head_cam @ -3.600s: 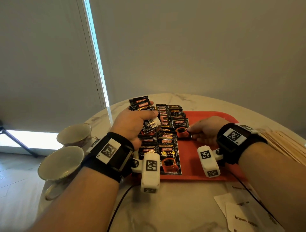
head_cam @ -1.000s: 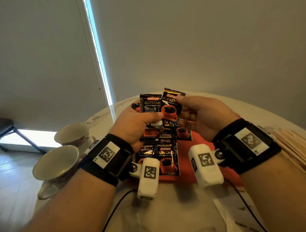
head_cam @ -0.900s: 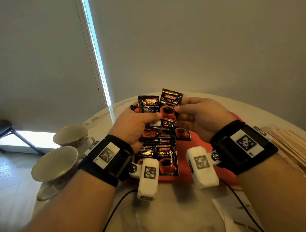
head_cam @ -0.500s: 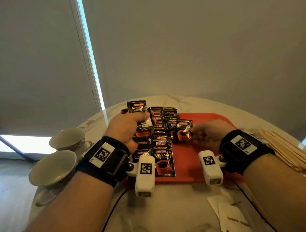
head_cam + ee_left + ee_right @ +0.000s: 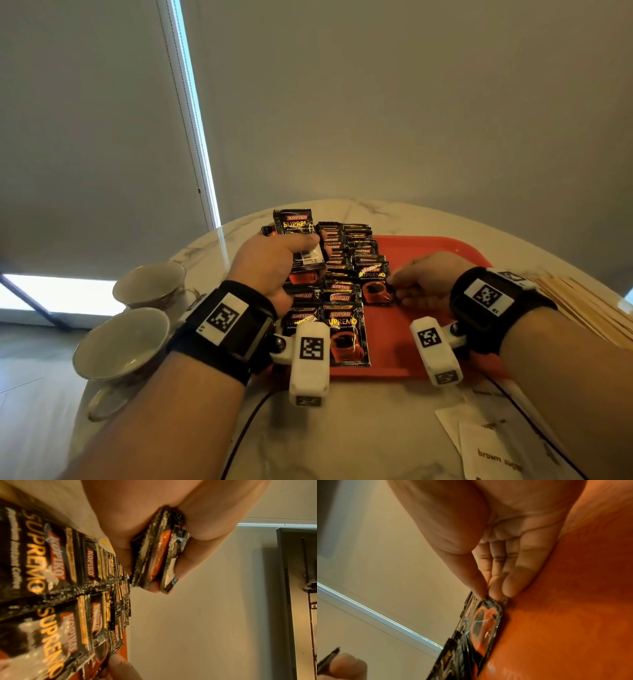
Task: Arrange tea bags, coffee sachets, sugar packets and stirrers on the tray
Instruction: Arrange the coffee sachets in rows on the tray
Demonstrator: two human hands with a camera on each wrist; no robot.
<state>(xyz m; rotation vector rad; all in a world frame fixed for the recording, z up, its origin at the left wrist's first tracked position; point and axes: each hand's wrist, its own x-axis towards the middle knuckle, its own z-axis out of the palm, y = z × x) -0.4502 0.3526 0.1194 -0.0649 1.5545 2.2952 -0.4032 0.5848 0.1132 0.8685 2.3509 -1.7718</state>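
Note:
Black Kopiko coffee sachets (image 5: 344, 329) lie overlapped in rows on the left part of a red tray (image 5: 424, 250). My left hand (image 5: 274, 263) hovers above those rows and grips a small stack of coffee sachets (image 5: 298, 226) (image 5: 154, 553), thumb on top. Low on the tray, my right hand (image 5: 421, 281) pinches the right edge of one coffee sachet (image 5: 375, 284) (image 5: 485, 623) between thumb and fingertips (image 5: 494, 593); the sachet lies at the front of the third row. Wooden stirrers (image 5: 589, 305) are heaped off the tray at the right.
Two empty teacups (image 5: 120, 342) (image 5: 150, 284) stand at the table's left edge. White brown sugar packets (image 5: 493, 452) lie on the marble table (image 5: 359, 438) at the front right. A black cable (image 5: 239, 442) runs across the table front. A wall rises behind the table.
My right hand took a sachet from the stack in my left hand, carried it down and laid it on the tray beside the rows. My left hand stayed raised with its stack.

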